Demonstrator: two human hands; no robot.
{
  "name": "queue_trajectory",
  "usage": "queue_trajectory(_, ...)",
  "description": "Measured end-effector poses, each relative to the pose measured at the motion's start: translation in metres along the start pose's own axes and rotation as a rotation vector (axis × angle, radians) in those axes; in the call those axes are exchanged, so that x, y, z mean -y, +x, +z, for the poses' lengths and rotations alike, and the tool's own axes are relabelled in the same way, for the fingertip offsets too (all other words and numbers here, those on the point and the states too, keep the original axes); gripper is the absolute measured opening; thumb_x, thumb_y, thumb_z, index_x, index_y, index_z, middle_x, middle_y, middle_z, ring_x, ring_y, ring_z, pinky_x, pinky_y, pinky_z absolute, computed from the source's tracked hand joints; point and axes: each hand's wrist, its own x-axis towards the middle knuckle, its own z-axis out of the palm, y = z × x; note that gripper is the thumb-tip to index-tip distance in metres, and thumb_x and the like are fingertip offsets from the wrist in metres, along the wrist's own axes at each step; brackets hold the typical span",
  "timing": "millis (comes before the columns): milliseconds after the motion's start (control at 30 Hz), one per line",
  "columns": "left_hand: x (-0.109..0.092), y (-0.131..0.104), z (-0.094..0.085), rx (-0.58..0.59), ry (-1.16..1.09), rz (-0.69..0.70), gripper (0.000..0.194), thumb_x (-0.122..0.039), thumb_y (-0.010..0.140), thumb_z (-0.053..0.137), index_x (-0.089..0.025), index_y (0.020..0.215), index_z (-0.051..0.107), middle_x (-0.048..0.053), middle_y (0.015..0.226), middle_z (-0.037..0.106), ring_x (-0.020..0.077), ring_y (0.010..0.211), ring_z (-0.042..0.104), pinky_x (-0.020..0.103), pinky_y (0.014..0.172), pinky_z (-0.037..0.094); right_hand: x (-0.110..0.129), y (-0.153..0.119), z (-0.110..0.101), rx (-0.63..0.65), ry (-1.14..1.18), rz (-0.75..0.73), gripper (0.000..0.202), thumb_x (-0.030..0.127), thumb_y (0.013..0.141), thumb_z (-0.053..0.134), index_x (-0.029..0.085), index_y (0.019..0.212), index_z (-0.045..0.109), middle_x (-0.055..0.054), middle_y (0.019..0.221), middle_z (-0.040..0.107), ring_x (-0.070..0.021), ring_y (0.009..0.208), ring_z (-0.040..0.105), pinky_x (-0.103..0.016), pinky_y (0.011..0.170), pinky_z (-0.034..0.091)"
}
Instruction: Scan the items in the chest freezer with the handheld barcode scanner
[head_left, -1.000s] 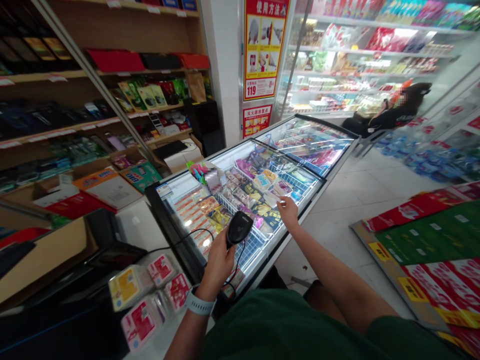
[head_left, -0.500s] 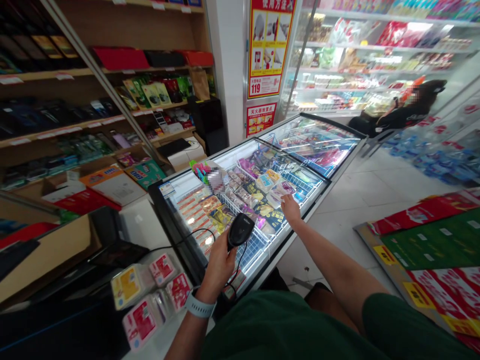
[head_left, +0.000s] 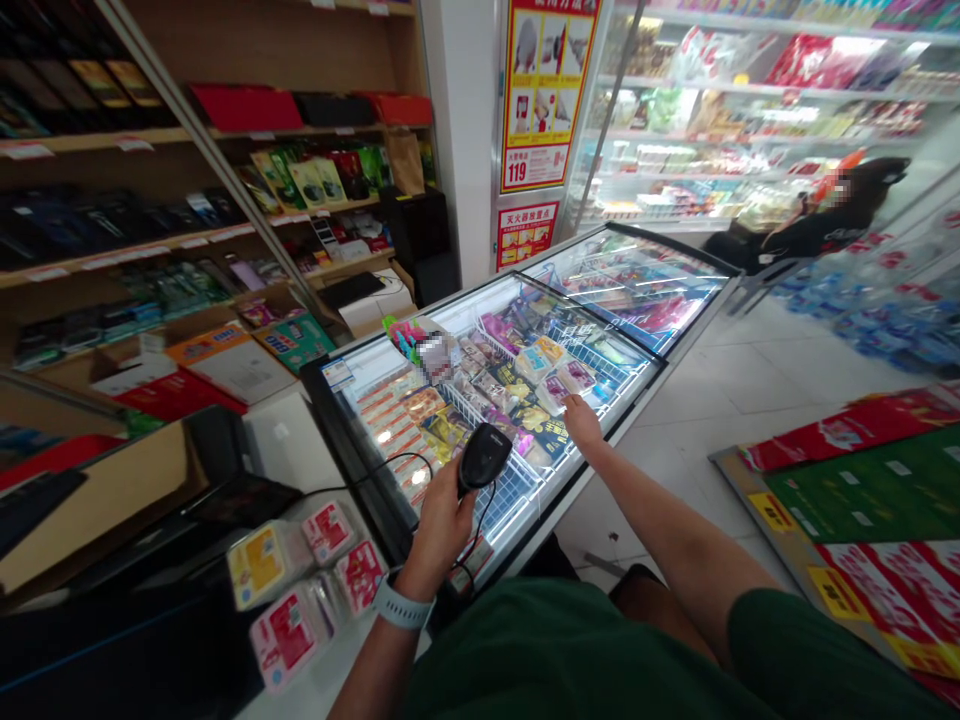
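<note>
My left hand [head_left: 442, 515], with a pale watch on the wrist, is wrapped round a black barcode scanner [head_left: 484, 457]. The scanner is held over the near part of a glass-topped chest freezer [head_left: 346, 440], its cord trailing left. Farther right, the closed fingers of my right hand [head_left: 584, 422] are at the near edge of a clear pack of cups with purple labels [head_left: 568, 384] above the freezer glass. Just behind it lies a similar pack with yellow and blue labels [head_left: 540, 357]. My fingertips partly hide the purple pack's near corner.
Several packs with red, pink and yellow labels [head_left: 289, 632] stand on the white counter at left. A colourful item [head_left: 405, 338] lies on the freezer's far left edge. Stacked cartons [head_left: 862, 490] are at right. A person [head_left: 817, 225] sits beyond the freezer.
The view has shifted slightly. The purple-labelled pack has turned a little, so its labels show more fully beside my right fingers. My left hand still holds the scanner.
</note>
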Motion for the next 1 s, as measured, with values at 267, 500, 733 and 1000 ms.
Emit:
queue_trajectory(267,0.000,0.000,0.000,0.007,0.012,-0.016,0.046,-0.012,0.080,0.050,-0.016,0.125,0.049,0.014,0.124,0.059,0.0275,0.118,0.054,0.046,0.101,0.042,-0.001,-0.007,0.001,-0.031,0.003,0.005,0.041,0.011,0.088,0.039,0.017,0.126,0.053,-0.012,0.132,0.051,-0.0217,0.111,0.053,-0.028,0.080,0.047)
queue_trajectory(500,0.001,-0.002,0.000,0.021,0.027,-0.001,0.049,-0.012,0.081,0.049,-0.015,0.129,0.045,0.015,0.125,0.058,0.0275,0.120,0.053,0.046,0.101,0.042,-0.001,-0.017,0.004,-0.106,0.042,0.020,0.045,0.014,0.086,0.042,0.019,0.130,0.048,-0.012,0.141,0.043,-0.0242,0.118,0.050,-0.032,0.082,0.050)
queue_trajectory(733,-0.002,-0.004,-0.002,0.013,0.017,0.014,0.052,-0.010,0.080,0.049,-0.016,0.131,0.043,0.014,0.125,0.058,0.0270,0.118,0.054,0.045,0.101,0.042,0.012,-0.029,0.004,-0.212,0.096,-0.032,0.044,0.015,0.086,0.044,0.019,0.130,0.048,-0.013,0.138,0.047,-0.0247,0.120,0.049,-0.034,0.088,0.049)
queue_trajectory(1000,-0.003,-0.008,-0.004,0.003,0.015,0.021,0.054,-0.010,0.080,0.049,-0.016,0.133,0.042,0.014,0.127,0.057,0.0271,0.120,0.052,0.046,0.102,0.041,0.046,-0.039,0.017,-0.252,0.197,-0.239,0.040,0.016,0.087,0.045,0.017,0.127,0.052,-0.012,0.132,0.052,-0.0244,0.121,0.048,-0.038,0.100,0.043)
